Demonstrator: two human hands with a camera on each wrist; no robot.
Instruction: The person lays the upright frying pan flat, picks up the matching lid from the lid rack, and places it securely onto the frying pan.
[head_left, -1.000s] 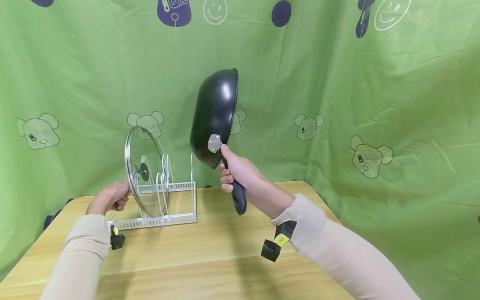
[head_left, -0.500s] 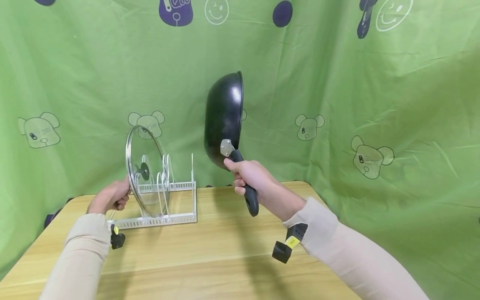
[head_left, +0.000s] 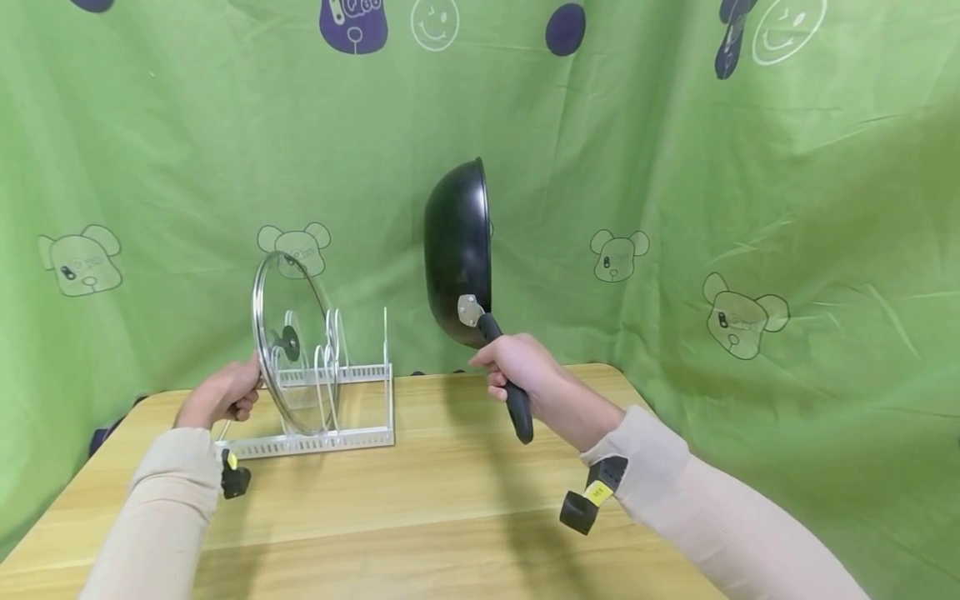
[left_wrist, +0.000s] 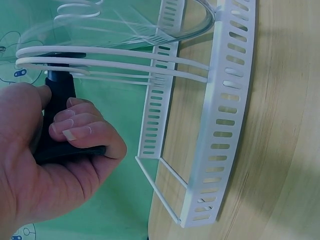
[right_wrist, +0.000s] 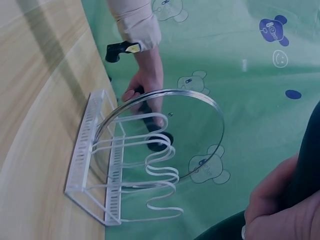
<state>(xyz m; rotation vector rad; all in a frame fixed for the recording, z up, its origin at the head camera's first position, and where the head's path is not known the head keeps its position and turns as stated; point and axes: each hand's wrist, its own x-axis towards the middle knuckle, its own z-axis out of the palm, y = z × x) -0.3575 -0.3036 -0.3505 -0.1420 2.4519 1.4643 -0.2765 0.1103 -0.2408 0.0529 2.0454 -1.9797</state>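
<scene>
A glass lid (head_left: pixel 291 342) with a metal rim stands on edge in a white wire rack (head_left: pixel 352 437). My left hand (head_left: pixel 223 392) is at the lid's left side. In the left wrist view its fingers curl round the lid's black handle (left_wrist: pixel 61 90). My right hand (head_left: pixel 521 368) grips the black handle (head_left: pixel 518 412) of a wok (head_left: pixel 456 250), held in the air right of the rack. The wok is turned on its side, its dark outer face to the left. Its inside is hidden in the head view.
The rack rests on a wooden table (head_left: pixel 420 500), with several white wire loops (right_wrist: pixel 162 182) as dividers. Right of the lid, the rack's end loop (head_left: pixel 386 333) stands upright. A green patterned curtain (head_left: pixel 570 150) hangs behind the table and at its sides.
My right hand has moved right and slightly down with the wok, which has turned more upright. The left hand and the lid have stayed in place.
</scene>
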